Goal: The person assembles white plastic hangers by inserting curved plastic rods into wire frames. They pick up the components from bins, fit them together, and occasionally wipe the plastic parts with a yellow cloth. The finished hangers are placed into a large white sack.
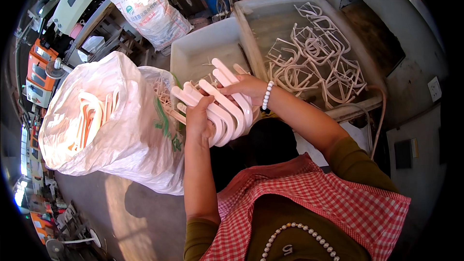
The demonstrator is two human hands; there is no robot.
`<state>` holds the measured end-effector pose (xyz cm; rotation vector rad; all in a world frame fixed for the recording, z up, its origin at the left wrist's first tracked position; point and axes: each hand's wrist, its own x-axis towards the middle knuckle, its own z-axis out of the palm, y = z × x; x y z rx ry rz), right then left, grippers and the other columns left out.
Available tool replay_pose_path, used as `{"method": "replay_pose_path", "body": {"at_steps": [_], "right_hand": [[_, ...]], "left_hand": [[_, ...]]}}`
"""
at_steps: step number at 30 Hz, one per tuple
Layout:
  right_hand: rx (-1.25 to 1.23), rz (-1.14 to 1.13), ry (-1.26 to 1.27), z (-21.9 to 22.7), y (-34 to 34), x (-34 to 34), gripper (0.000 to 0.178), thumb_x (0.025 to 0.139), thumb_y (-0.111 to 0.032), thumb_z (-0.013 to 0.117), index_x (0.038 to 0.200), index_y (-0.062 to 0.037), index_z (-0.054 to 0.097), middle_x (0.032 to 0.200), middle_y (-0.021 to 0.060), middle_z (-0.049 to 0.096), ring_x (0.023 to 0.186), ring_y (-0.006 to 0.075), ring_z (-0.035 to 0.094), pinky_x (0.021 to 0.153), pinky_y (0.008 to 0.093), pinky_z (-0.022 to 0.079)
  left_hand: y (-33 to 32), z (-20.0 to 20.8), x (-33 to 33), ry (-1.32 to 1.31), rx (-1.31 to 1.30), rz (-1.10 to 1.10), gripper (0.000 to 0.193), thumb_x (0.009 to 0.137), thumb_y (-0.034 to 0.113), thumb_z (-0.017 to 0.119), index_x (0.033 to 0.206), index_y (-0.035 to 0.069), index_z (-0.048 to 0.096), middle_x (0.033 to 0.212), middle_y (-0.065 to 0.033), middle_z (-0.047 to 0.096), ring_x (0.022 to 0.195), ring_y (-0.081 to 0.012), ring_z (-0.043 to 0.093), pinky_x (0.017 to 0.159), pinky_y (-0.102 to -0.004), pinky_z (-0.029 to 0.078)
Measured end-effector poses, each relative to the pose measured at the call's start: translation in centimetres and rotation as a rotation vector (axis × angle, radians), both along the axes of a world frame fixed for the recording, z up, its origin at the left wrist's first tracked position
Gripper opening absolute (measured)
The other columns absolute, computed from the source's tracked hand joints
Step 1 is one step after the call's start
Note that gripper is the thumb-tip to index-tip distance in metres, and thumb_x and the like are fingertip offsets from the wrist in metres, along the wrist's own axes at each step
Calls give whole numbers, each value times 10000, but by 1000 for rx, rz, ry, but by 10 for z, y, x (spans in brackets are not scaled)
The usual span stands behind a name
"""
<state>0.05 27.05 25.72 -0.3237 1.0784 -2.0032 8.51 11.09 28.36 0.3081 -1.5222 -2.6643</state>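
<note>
Between my two hands is a bunch of pale pink U-shaped plastic pieces (227, 111), stacked side by side with their straight ends pointing up and away. My left hand (198, 118) is closed round the left side of the bunch, thumb over the front. From the right, my right hand (247, 88) grips the upper part of the same bunch; a white bead bracelet is on that wrist. The undersides of the pieces and some fingers are hidden. Left of my hands, a large white woven sack (121, 159) stands open with similar curved pink pieces (92, 116) inside.
A pale plastic tub (208, 43) stands just beyond my hands. Right of it, a larger tub (251, 34) holds tangled pink plastic frames (314, 58). A filled printed sack (150, 12) stands at the back left. A grey machine wall with a socket (434, 89) bounds the right.
</note>
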Motion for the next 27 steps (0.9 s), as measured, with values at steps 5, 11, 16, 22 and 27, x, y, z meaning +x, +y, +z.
{"method": "replay_pose_path", "body": {"at_steps": [5,11,16,22,27], "right_hand": [[-241,55,-148,-2,11,7,523,855,-30,643,1333,-21,432,1263,121,546,1172,203,527,996,348,429],[-160,73,28,-9,31,6,602,802,46,643,1355,-39,421,1298,109,522,1191,179,507,1017,321,396],[-103,-347,185,-9,71,-25,670,689,20,717,1306,-6,458,1151,130,591,1024,162,581,825,272,504],[844,-473,521,-75,164,-87,420,699,-90,697,1096,-5,591,900,138,659,841,190,645,728,297,526],[1627,-134,747,-257,201,-100,327,704,-185,687,983,-24,630,959,208,653,899,342,638,796,417,512]], "left_hand": [[21,-5,-15,3,-123,-50,348,790,-23,589,1132,-30,529,1012,-114,607,865,-230,626,777,-348,539],[35,-7,-30,-47,-160,-133,292,796,-21,630,1082,-38,570,982,-120,619,839,-203,626,732,-313,531],[30,-18,-51,-25,-97,-52,268,815,23,648,1069,-4,570,888,-102,615,774,-184,597,715,-298,510],[12,-49,-51,-178,62,24,225,835,11,597,1041,12,506,766,-104,562,665,-209,541,650,-351,495],[13,-79,-65,-294,116,54,200,837,18,583,1026,20,517,762,-82,546,664,-191,533,644,-343,477]]}}
